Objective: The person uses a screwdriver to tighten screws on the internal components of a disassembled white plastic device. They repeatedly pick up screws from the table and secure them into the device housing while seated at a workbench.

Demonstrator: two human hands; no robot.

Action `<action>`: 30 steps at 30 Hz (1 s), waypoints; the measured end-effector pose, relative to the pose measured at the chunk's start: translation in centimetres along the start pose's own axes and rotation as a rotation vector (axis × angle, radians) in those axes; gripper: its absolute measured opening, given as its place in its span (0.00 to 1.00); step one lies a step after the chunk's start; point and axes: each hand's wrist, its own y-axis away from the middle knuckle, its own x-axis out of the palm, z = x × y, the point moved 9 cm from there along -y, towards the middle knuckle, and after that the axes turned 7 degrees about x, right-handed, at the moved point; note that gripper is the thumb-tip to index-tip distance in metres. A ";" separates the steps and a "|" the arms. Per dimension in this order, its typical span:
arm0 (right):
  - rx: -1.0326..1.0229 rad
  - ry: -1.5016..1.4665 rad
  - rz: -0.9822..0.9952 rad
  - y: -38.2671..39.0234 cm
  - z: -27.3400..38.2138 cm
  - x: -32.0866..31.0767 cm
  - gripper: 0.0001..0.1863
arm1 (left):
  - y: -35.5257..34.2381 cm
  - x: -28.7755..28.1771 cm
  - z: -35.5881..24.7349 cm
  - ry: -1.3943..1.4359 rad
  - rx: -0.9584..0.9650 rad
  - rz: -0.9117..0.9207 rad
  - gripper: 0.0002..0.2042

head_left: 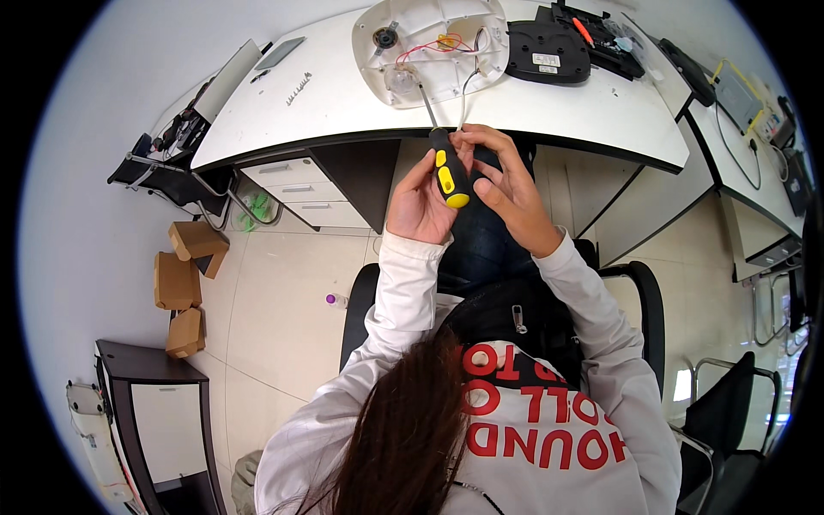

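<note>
A screwdriver (447, 172) with a black and yellow handle lies between my hands, its shaft pointing up towards the table. My left hand (418, 204), palm up, is closed around it, thumb along the handle and the other fingers partly hidden behind. My right hand (513, 184) is beside it with bent fingers, their tips close to the handle and a thin white cable (464, 101); what they grip is hidden. The cable comes down from a white plastic shell (438, 79), open side up, holding red wires, a round black part (385, 38) and a clear dome (401, 80).
The white table (318, 112) carries several small screws (299, 88), a black plastic cover (549, 53) and an orange-handled tool (582, 32). Drawers (296, 190) stand below. Cardboard boxes (178, 281) and a purple-capped bottle (336, 300) lie on the floor at left.
</note>
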 end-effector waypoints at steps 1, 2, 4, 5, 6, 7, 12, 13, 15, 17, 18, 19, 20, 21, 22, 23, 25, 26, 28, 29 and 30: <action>0.001 -0.009 -0.008 0.0 -0.1 0.0 0.23 | 0.0 0.0 0.0 0.003 -0.003 0.009 0.17; 0.002 -0.017 -0.015 -0.1 -0.1 -0.1 0.23 | 0.0 0.1 -0.1 0.007 -0.006 0.019 0.17; 0.037 0.055 -0.076 0.0 -0.6 -0.7 0.23 | 0.0 0.2 0.1 -0.027 0.011 -0.055 0.17; 0.070 0.135 -0.128 0.1 -1.0 -1.2 0.23 | 0.0 0.2 0.1 -0.044 0.020 -0.091 0.17; 0.106 0.216 -0.180 0.3 -1.4 -1.8 0.23 | 0.0 0.0 0.0 -0.103 0.037 -0.097 0.18; 0.170 0.154 -0.142 0.3 -1.8 -1.7 0.22 | 0.0 -0.1 -0.1 -0.163 0.053 -0.102 0.18; 0.444 -0.095 0.149 1.2 -1.3 1.3 0.23 | -0.3 -0.9 0.3 -0.344 -0.056 -0.032 0.20; 0.536 -0.125 0.227 1.9 -1.6 2.3 0.23 | -0.2 -0.4 0.6 -0.347 -0.025 -0.022 0.21; 0.501 -0.176 0.223 1.9 -1.5 3.1 0.23 | -0.2 -0.9 0.8 -0.355 -0.027 0.024 0.21; 0.504 -0.211 0.206 1.5 -1.8 3.2 0.21 | -0.2 -1.1 0.6 -0.345 -0.112 0.127 0.21; 0.481 -0.204 0.158 1.4 -1.9 3.0 0.19 | -0.2 -1.6 -0.4 -0.508 -0.007 0.038 0.20; 0.495 -0.199 0.164 1.4 -2.2 3.1 0.18 | 0.0 -1.9 -1.5 -0.671 0.098 -0.053 0.20; 0.508 -0.194 0.170 1.4 -2.6 3.1 0.18 | 0.7 -1.5 -2.5 -0.769 0.277 -0.136 0.20; 0.518 -0.190 0.179 1.4 -2.7 3.2 0.18 | 1.7 -0.5 -3.1 -0.866 0.458 -0.218 0.19; 0.521 -0.210 0.181 1.5 -2.7 3.2 0.17 | 3.0 0.7 -4.1 -0.968 0.644 -0.298 0.19; 0.516 -0.217 0.174 1.5 -2.6 3.2 0.17 | 3.8 2.1 -4.6 -1.046 0.743 -0.292 0.16; 0.514 -0.225 0.159 1.5 -2.1 3.0 0.18 | 4.4 4.4 -5.3 -1.251 0.858 -0.127 0.11; 0.521 -0.202 0.169 1.4 -2.3 2.9 0.19 | 4.4 5.5 -5.2 -1.343 0.817 -0.042 0.10; 0.493 -0.183 0.143 1.4 -1.9 2.5 0.20 | 4.6 7.9 -4.1 -1.509 0.717 0.138 0.07; 0.479 -0.173 0.128 1.4 -1.9 2.2 0.20 | 4.5 8.1 -3.7 -1.559 0.675 0.156 0.07; 0.482 -0.176 0.127 1.3 -2.1 2.1 0.21 | 4.4 8.5 -3.4 -1.615 0.637 0.172 0.06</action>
